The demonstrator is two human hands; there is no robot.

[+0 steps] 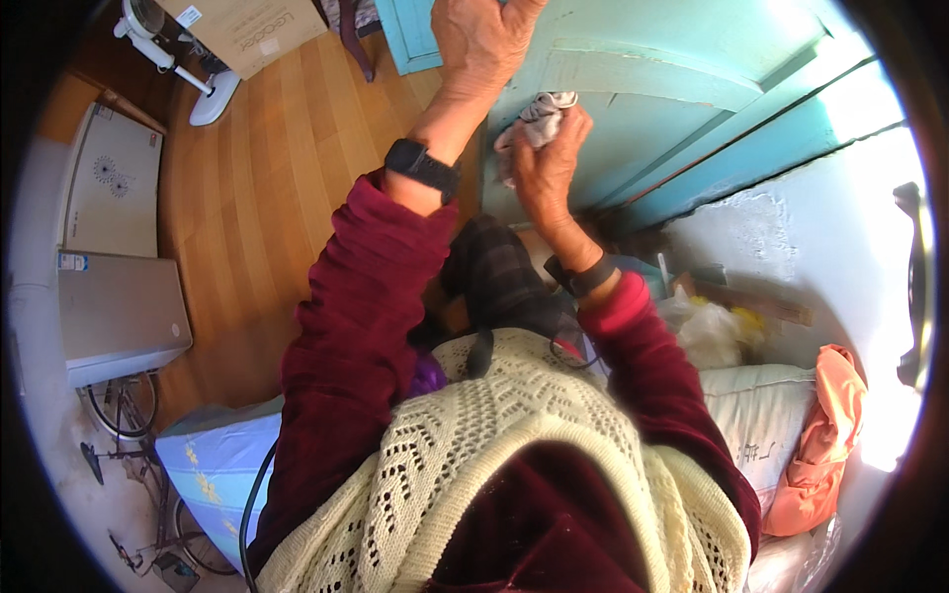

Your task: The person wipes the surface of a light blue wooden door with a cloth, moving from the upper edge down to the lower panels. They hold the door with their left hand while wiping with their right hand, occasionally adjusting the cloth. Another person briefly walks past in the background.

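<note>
A pale, crumpled cloth (545, 117) is bunched in my right hand (552, 159), against the lower panel of a turquoise painted wooden door (652, 81). Dark grime or print marks the cloth. My left hand (482, 41) reaches up beside the door's left edge, its fingers cut off by the top of the view. Whether it grips the door's edge cannot be seen. Both wrists wear black straps, the left one (422, 169) over bare skin just past a rolled maroon sleeve.
Wooden flooring (252, 185) runs to the left, with a refrigerator (122, 311), a white stand fan (211, 96) and a cardboard box (252, 37). A bicycle (130, 445) leans at lower left. Plastic bags (704, 326), a full sack (764, 415) and orange fabric (815, 452) crowd the right wall.
</note>
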